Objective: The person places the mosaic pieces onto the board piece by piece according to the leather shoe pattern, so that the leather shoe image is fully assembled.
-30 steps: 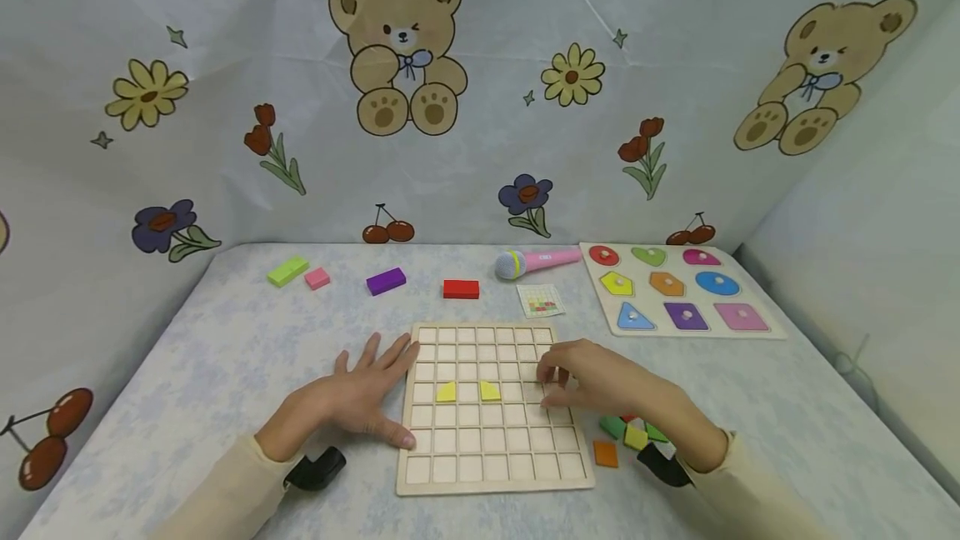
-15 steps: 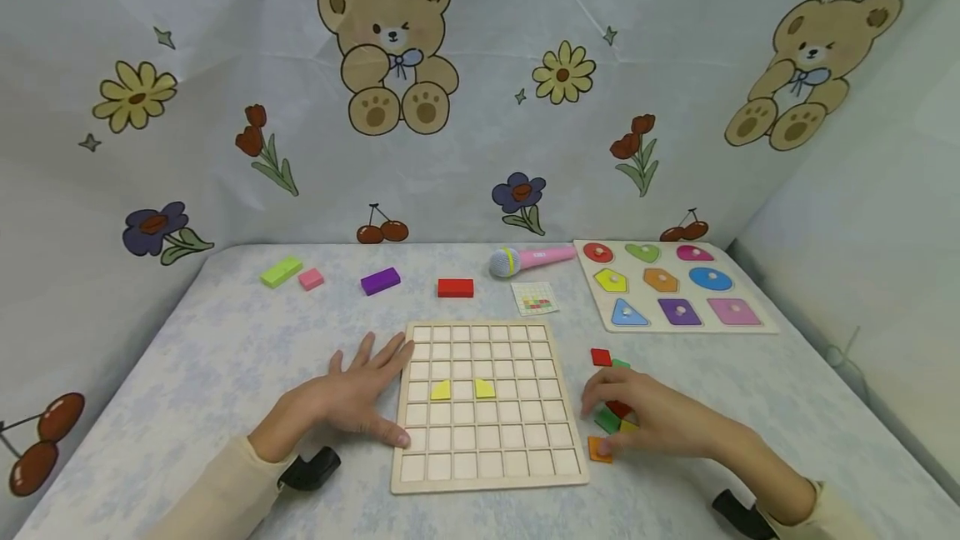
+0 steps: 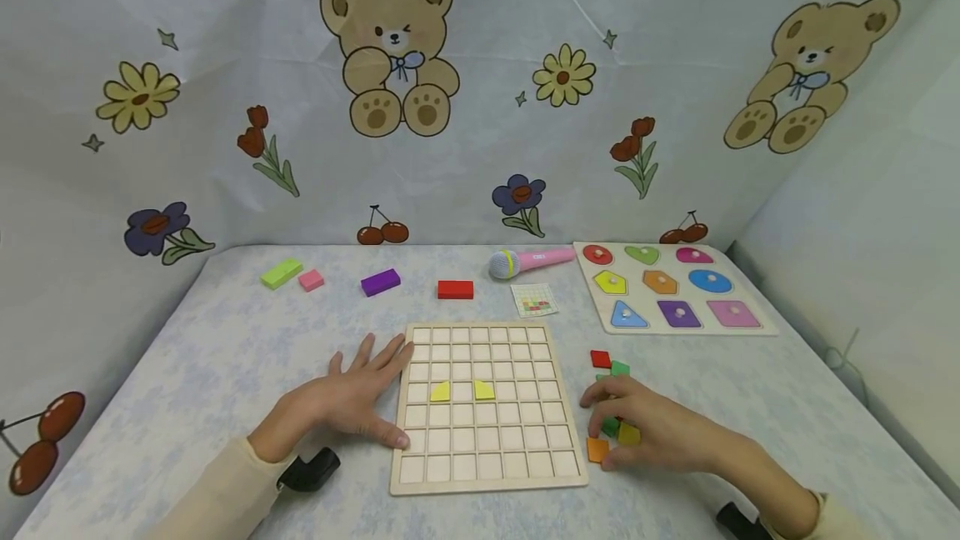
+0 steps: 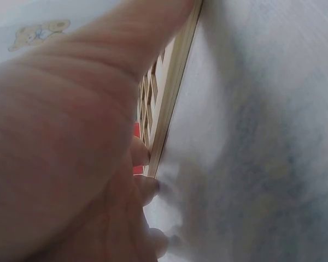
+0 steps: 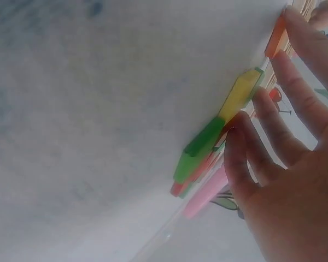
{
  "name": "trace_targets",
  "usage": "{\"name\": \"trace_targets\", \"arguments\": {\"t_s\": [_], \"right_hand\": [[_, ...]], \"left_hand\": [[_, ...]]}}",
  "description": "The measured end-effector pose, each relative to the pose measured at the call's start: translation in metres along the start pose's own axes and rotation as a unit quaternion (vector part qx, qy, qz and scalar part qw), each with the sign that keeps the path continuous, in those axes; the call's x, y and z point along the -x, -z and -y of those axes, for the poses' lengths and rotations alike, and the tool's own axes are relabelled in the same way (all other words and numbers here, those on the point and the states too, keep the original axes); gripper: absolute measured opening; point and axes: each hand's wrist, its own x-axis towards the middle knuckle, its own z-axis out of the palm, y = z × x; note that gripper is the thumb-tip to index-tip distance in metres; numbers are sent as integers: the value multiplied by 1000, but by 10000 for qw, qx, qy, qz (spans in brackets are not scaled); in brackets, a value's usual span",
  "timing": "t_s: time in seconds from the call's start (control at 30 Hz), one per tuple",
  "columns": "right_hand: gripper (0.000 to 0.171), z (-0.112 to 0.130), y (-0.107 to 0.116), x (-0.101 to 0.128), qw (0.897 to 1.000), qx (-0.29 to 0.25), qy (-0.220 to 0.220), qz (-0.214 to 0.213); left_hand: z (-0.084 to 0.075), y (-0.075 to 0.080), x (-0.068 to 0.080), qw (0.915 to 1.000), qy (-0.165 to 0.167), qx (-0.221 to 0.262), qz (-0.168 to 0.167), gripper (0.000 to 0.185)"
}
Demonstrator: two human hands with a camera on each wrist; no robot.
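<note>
A wooden grid board [image 3: 462,440] lies mid-table, with two yellow corner-cut tiles [image 3: 440,392] in its cells. My left hand [image 3: 348,394] rests at the board's left side, fingers spread, fingertips and thumb at the frame; the left wrist view shows the board's edge [image 4: 172,82] beside the palm. My right hand [image 3: 652,423] hovers over loose tiles right of the board, fingers apart and slightly bent. Its thumb tip is at an orange tile [image 3: 597,450]. Under the fingers lie a yellow tile [image 5: 241,95] and green tiles [image 5: 206,139], partly hidden; a red tile [image 3: 600,359] sits beyond.
Behind the board are a patterned card [image 3: 536,300], a red block [image 3: 455,289], a purple block [image 3: 381,282], a pink block [image 3: 311,280] and a lime block [image 3: 282,272]. A toy microphone [image 3: 532,262] lies beside a shape puzzle [image 3: 675,307] at the back right.
My right hand has moved from the board's right edge rightward to the loose tiles, then slightly nearer to me. The left hand stays at the board's left side. The view shifted slightly.
</note>
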Motion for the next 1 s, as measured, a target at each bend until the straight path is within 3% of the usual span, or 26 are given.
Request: {"name": "trace_targets", "arguments": {"t_s": [0.6, 0.83, 1.0], "right_hand": [[17, 14, 10, -16, 9994, 309, 163, -21], [16, 33, 9, -44, 9990, 155, 419, -86], [15, 54, 1, -69, 9962, 355, 779, -181]], "left_hand": [[-3, 0, 0, 10000, 29, -38, -40, 130], [-3, 0, 2, 9999, 60, -74, -32, 129], [-5, 0, 2, 9999, 69, -70, -35, 129]]}}
